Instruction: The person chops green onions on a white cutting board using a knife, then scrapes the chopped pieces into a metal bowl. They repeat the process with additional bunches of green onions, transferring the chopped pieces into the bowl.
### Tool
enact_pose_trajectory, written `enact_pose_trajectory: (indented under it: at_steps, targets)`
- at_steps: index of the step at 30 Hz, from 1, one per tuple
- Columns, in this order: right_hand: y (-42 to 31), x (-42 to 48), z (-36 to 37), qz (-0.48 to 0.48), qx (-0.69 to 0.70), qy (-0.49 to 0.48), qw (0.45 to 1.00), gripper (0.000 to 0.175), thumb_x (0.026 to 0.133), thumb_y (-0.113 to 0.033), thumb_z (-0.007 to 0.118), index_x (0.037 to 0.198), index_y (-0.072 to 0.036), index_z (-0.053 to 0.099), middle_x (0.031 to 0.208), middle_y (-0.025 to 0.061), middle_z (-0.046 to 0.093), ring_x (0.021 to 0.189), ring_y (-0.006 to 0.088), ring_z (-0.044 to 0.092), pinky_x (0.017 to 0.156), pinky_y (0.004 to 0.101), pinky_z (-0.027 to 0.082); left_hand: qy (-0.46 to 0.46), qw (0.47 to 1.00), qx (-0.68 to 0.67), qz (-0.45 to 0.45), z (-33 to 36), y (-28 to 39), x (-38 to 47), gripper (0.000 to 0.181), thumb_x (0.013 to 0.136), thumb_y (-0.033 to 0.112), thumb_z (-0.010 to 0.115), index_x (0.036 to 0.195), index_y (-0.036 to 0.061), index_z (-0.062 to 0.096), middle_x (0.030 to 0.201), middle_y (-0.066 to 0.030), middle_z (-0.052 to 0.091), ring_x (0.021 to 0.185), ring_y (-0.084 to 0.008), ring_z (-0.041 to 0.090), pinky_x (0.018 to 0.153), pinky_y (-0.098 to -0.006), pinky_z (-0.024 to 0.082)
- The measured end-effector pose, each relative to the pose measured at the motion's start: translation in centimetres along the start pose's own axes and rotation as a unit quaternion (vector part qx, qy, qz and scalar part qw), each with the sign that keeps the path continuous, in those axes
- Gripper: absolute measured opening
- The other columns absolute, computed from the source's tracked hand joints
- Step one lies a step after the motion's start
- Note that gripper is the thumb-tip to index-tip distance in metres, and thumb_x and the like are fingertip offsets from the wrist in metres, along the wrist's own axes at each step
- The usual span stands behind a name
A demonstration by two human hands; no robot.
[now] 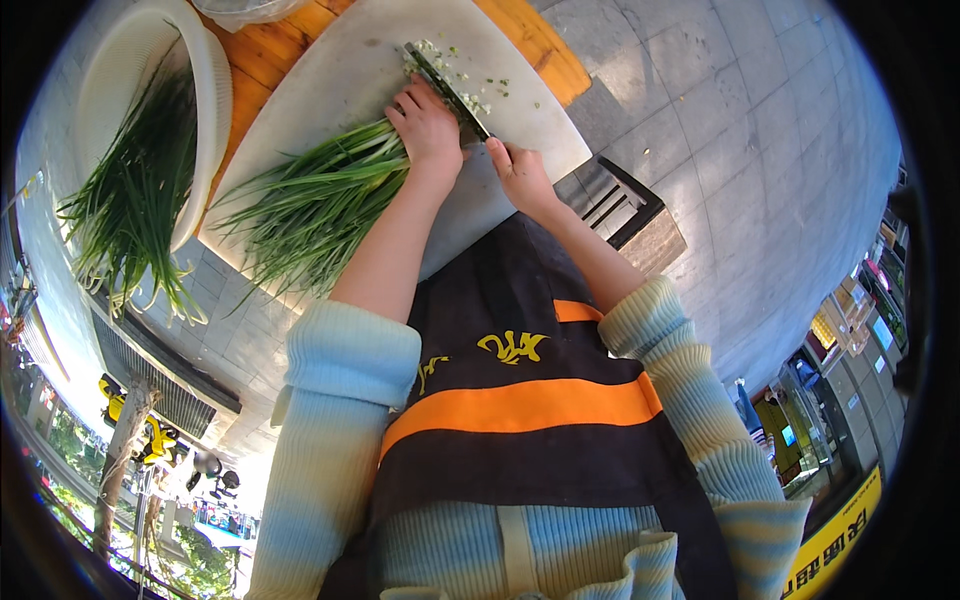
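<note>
A bunch of long green scallions (330,195) lies across a pale cutting board (337,75), its leaves spreading to the lower left. My left hand (427,124) presses on the white stem end, fingertips close to the blade. In my right hand (521,172) is the handle of a kitchen knife (450,94). Its dark blade stands on edge beside the left fingers, with bits of green stuck to it. Small chopped scallion pieces (480,103) lie on the far side of the blade. The cut ends under my left hand are mostly hidden.
A white plastic basket (214,97) at the left holds more scallions (150,172), whose ends hang over its rim. The board rests on an orange wooden table (551,56). A dark-framed stool (622,202) stands on the tiled floor (720,150) at the right. A clear plastic bag (247,9) lies at the top.
</note>
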State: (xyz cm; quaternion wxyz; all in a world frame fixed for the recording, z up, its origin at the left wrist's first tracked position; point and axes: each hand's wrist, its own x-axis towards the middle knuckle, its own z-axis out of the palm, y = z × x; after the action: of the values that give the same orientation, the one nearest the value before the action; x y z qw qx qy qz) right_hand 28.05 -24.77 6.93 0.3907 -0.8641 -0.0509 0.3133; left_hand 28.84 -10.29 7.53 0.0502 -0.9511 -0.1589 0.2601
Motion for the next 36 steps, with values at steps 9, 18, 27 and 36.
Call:
enact_pose_trajectory:
  at_steps: [9,18,27,36]
  targets:
    - [-0.6,-2.1,-1.9,0.035,0.067,-0.036,0.996,0.054,0.097,-0.042,0.041,0.065,0.0,0.052,0.049,0.0039,0.045,0.047,0.0133,0.045,0.049,0.0296,0.038,0.047,0.996,-0.061,-0.041,1.7,0.5,0.8,0.097,0.062,0.03,0.074,0.136,-0.01,0.026,0.12,-0.0183,0.044,0.109,-0.0299,0.043,0.096,-0.0426,0.031]
    - [-0.1,-3.6,-1.2,0.067,0.027,-0.038,0.997,0.052,0.097,-0.04,0.042,0.065,0.0,0.051,0.051,0.0048,0.046,0.05,0.0135,0.046,0.05,0.0297,0.039,0.051,0.996,-0.05,-0.043,2.4,0.7,1.0,0.082,0.072,0.025,0.065,0.136,-0.0099,0.027,0.12,-0.0186,0.044,0.108,-0.0303,0.043,0.096,-0.043,0.031]
    - [-0.6,-0.6,0.3,0.02,0.103,-0.007,0.994,0.05,0.096,-0.038,0.046,0.07,0.004,0.055,0.056,0.016,0.052,0.05,0.0256,0.049,0.054,0.0369,0.042,0.077,0.996,-0.016,-0.044,2.6,0.7,1.1,0.071,0.08,0.024,0.056,0.136,-0.0102,0.029,0.12,-0.0195,0.043,0.108,-0.031,0.042,0.097,-0.0429,0.03]
    - [-0.5,-3.1,-1.1,0.028,0.083,-0.027,0.996,0.049,0.096,-0.038,0.045,0.07,0.003,0.054,0.054,0.0113,0.049,0.05,0.0207,0.045,0.053,0.034,0.041,0.091,0.993,-0.049,-0.055,2.1,0.6,1.0,0.068,0.079,0.02,0.055,0.134,-0.011,0.03,0.118,-0.0192,0.045,0.105,-0.0298,0.043,0.096,-0.0398,0.029]
